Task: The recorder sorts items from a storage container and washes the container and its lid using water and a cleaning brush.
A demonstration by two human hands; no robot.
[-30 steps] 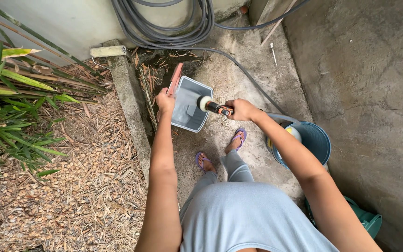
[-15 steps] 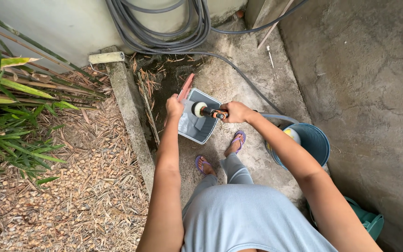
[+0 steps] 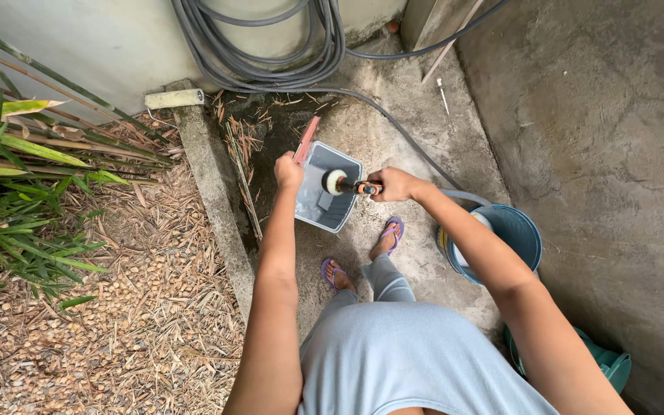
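Grey rectangular container point(image 3: 326, 194) now tilted upright over wet concrete by left hand point(image 3: 289, 170), fingers curled on its left rim; spray nozzle point(image 3: 345, 184), clenched in right hand point(image 3: 395, 184), drawn closer to opening than before, rinsing under way.
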